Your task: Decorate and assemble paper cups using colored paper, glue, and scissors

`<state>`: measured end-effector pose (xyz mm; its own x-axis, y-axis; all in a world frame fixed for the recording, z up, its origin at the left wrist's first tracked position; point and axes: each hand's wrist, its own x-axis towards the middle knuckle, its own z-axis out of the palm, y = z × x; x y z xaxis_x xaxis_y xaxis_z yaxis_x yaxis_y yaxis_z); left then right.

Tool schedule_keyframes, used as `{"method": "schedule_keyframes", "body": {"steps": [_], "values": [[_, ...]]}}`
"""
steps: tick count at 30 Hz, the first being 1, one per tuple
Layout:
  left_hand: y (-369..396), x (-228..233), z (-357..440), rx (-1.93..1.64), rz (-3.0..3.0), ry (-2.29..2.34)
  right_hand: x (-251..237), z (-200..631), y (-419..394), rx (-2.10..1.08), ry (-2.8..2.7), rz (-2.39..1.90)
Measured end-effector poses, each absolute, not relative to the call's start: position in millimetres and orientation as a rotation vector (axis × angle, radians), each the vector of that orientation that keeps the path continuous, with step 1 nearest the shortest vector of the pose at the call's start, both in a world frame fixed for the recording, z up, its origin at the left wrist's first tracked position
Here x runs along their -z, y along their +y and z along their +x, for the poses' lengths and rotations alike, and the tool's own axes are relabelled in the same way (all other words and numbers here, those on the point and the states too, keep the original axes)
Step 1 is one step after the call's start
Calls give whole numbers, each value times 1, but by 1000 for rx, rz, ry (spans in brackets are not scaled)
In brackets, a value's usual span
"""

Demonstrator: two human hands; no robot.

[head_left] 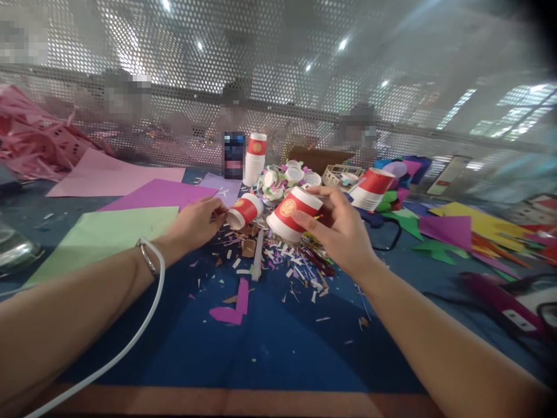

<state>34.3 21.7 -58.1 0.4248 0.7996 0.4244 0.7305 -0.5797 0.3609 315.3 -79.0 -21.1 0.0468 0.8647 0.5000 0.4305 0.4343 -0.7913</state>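
My right hand [343, 235] grips a red and white paper cup [290, 212] with a round gold emblem, thumb on its front and fingers behind. The cup is tilted, its wider end toward the lower left. My left hand [201, 222] has thumb and fingers pinched at the edge of a smaller-looking red and white paper cup [248, 210], which lies tipped on its side with its opening to the lower left. Below and between the hands lies a heap of paper scraps [287, 261]. Small white cup-like pieces [293, 173] are piled behind.
A cup stack [256, 159] stands beside an upright phone [234, 155]. Another tilted cup stack [372, 188] is at the right. Coloured paper sheets [113, 232] lie left, cut paper [448, 232] right. A white cable [148, 319] crosses my left wrist. A purple tool [500, 302] lies far right.
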Motion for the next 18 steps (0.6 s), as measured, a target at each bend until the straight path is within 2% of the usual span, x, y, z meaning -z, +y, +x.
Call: {"method": "schedule_keyframes", "body": {"steps": [7, 18], "values": [[16, 55, 37, -947, 2548, 1392, 21, 313, -81, -423, -1618, -1200], [20, 56, 34, -875, 2633, 1363, 22, 311, -81, -439, -1618, -1214]]}}
